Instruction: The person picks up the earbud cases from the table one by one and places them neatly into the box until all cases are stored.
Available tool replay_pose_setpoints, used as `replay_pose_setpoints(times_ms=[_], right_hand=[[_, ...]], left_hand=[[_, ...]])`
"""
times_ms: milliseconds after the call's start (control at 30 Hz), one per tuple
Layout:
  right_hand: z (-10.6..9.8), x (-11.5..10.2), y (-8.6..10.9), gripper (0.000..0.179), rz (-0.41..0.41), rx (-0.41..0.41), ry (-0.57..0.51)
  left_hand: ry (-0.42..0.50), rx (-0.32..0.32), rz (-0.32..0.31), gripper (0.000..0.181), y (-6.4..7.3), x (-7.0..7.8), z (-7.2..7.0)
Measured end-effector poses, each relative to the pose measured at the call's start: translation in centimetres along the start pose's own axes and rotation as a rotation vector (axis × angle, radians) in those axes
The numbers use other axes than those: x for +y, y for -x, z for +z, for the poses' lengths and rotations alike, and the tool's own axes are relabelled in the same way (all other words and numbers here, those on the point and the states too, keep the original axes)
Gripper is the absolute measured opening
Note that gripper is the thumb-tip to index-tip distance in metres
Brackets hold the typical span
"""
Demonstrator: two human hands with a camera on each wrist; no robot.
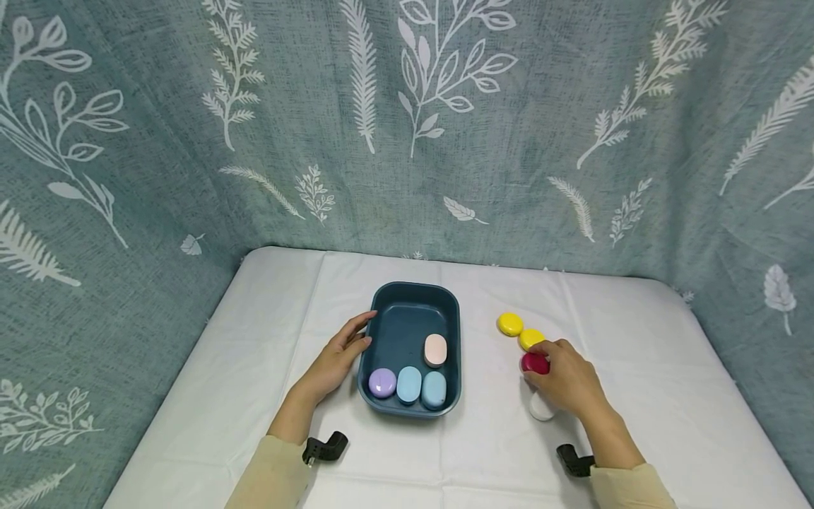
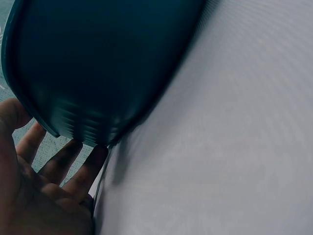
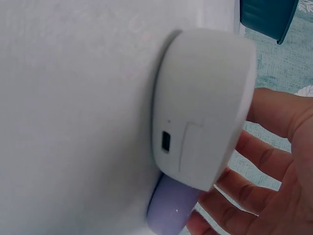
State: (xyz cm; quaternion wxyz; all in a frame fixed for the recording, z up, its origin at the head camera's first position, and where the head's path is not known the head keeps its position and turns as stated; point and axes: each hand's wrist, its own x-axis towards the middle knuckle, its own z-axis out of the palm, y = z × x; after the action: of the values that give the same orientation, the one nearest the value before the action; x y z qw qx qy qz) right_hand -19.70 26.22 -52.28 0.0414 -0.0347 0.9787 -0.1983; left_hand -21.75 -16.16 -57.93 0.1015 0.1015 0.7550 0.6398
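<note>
Main risk, as I judge it: the right hand point(image 1: 566, 382) comes down over a tight cluster of small rounded cases, so curling round the magenta case point(image 1: 535, 363) could nudge the white case point(image 1: 541, 408) just under the palm or the yellow case point(image 1: 531, 338) touching the fingertips, and send one skidding on the white tablecloth point(image 1: 636, 367). The smooth oval shells look slippery, so a weak pinch could drop the case short of the teal tray point(image 1: 388, 297). A second yellow case point(image 1: 510, 324) sits just beyond, near the cluster. The right wrist view adds doubt: it shows the white case point(image 3: 200, 107) close to the fingers point(image 3: 259, 161) with a lavender-looking shell point(image 3: 171, 208) below it, and the colour does not match the head view, so I cannot tell which case that is. Right hand pose: palm down, fingers bent over the magenta case, touching it — a full grip cannot be confirmed. The left hand point(image 1: 340, 357) lies flat, fingers straight, against the tray's left wall point(image 2: 73, 117), bracing it and holding nothing; if it lets up, the tray may slide. Inside the tray lie a pink case point(image 1: 435, 350), a purple case point(image 1: 382, 382) and two light blue cases point(image 1: 409, 384) — a careless drop could knock them.
</note>
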Motion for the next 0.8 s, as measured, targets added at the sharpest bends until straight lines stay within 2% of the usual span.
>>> replay_pose_setpoints(times_ms=[233,800], right_hand=[[0.34,-0.24,-0.06,0.052,0.03,0.0,0.008],[0.96,-0.2,0.06,0.05,-0.006,0.044,-0.003]], left_hand=[[0.011,-0.006,0.005,0.05,0.03,0.08,-0.02],[-0.001,0.007,0.006,0.049,0.03,0.09,0.07]])
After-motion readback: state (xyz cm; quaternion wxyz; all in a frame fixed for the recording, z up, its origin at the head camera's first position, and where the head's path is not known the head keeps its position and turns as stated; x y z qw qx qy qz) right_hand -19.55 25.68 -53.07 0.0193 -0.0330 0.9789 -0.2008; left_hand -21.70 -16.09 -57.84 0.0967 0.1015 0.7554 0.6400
